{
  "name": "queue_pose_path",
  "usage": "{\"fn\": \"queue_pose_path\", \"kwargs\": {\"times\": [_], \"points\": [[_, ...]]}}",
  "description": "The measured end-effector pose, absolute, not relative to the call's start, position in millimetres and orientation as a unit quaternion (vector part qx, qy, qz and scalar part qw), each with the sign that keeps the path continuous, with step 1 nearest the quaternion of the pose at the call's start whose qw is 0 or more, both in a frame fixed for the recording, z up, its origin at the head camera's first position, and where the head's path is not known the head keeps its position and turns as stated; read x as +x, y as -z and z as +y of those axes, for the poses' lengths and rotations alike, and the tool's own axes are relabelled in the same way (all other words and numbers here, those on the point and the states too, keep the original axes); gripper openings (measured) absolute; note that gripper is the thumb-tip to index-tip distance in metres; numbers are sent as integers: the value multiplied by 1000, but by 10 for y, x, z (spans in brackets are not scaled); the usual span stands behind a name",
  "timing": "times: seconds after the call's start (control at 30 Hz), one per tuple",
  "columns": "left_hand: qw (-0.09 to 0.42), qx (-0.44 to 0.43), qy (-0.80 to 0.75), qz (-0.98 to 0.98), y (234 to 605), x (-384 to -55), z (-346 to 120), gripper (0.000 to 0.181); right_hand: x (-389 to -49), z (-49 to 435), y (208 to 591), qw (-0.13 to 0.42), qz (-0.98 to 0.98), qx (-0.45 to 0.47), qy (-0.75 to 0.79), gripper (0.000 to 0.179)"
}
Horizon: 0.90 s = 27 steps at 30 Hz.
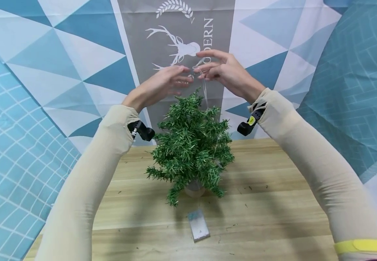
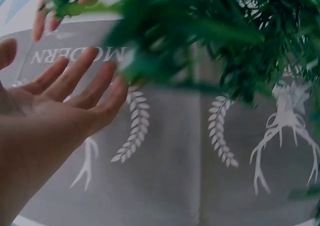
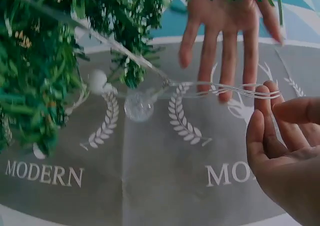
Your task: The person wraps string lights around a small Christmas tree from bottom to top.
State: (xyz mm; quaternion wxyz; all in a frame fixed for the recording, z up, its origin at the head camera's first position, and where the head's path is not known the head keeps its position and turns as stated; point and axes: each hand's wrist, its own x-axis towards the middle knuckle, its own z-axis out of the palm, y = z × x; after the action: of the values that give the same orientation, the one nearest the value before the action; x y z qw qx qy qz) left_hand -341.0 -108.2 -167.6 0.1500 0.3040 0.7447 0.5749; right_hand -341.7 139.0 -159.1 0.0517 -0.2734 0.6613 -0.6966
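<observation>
Light string (image 3: 167, 82) runs up from the green tree (image 1: 191, 141) to the right hand (image 1: 225, 74), thumb and fingertips pinching it; left hand (image 1: 163, 79) spread, holding nothing. Likely mid-draping; next move probably calls for guiding it round, tangle-free

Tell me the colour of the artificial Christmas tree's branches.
The branches are green, best seen in the head view.

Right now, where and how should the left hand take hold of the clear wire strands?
Probably best: pinch the clear wire strands just short of the right hand's fingertips, coming from the left hand's own side. There they run thin, bunched and clear of the green artificial tree, and the clear ball hangs farther along.
</observation>
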Motion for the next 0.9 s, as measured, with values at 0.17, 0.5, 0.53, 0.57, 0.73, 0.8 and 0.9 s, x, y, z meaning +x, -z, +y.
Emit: {"fn": "queue_pose_path", "kwargs": {"times": [0.17, 0.5, 0.53, 0.57, 0.73, 0.8, 0.9], "points": [[151, 308, -558, 756, 1757, -3445, -1040, 44, -3409, 1304, 1590, 73, 647, -286, 703, 50], [-18, 220, -525, 822, 1821, -3540, -1247, 19, -3371, 1384, 1573, 58, 687, -258, 677, 49], [-25, 214, -516, 829, 1827, -3547, -1297, 20, -3370, 1408, 1575, 49, 699, -256, 666, 49], [-30, 213, -509, 833, 1833, -3549, -1350, 21, -3374, 1435, 1579, 39, 714, -254, 651, 49], [-31, 209, -478, 852, 1879, -3520, -1619, 43, -3412, 1580, 1638, -29, 831, -261, 491, 46], [-31, 208, -468, 859, 1909, -3500, -1709, 49, -3419, 1635, 1683, -54, 879, -271, 388, 44], [-27, 207, -457, 865, 1962, -3479, -1793, 51, -3407, 1701, 1773, -76, 925, -290, 235, 41]]}}
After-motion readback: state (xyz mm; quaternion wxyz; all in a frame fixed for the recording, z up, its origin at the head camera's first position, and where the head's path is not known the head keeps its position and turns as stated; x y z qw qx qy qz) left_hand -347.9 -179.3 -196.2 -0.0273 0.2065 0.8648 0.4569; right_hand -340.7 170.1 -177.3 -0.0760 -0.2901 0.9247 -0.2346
